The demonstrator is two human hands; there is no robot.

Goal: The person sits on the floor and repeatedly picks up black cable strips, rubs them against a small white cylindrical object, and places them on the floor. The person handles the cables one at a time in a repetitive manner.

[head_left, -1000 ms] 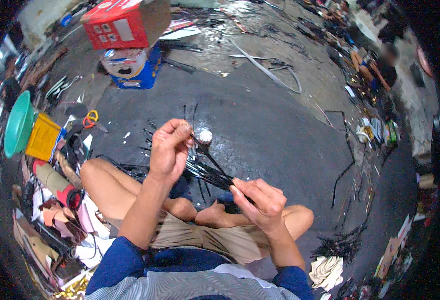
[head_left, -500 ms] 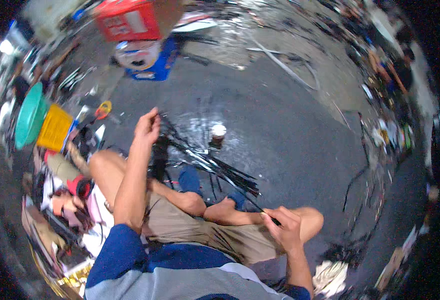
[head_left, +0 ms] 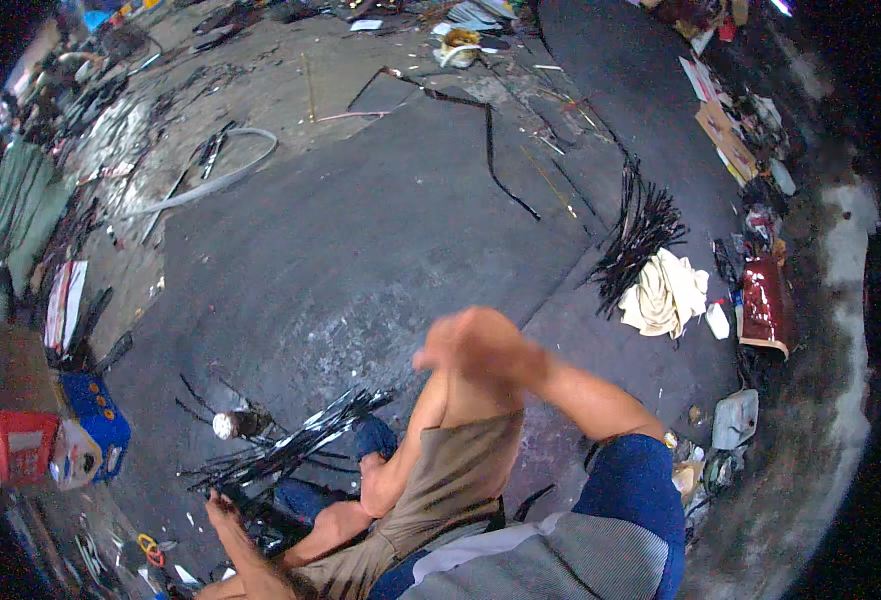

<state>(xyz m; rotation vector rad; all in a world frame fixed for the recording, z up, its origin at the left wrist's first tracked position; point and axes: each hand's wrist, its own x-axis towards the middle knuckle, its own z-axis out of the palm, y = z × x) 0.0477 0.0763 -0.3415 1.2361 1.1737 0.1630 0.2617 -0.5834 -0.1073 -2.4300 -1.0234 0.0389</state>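
Observation:
A bundle of thin black strips (head_left: 300,437) lies on the dark floor in front of my crossed legs. My left hand (head_left: 230,518) is low at the left, beside the near end of the bundle. Its fingers look pressed together, but what they hold is too small to make out. Over my right knee, my right hand (head_left: 475,345) is smeared by motion, so its fingers and anything in them cannot be read. Just beyond the bundle stands a small dark cylinder with a white top (head_left: 228,425).
Red (head_left: 20,440) and blue (head_left: 100,425) boxes stand at the left. To the right, a cream cloth (head_left: 666,292) lies beside a heap of black strips (head_left: 640,225). A grey curved band (head_left: 245,165) rests farther off at left. Orange-handled scissors (head_left: 150,548) lie lower left.
My view has swung to the right, bringing the cloth and strip heap into sight. My right hand has moved from beside my right thigh to above my knee.

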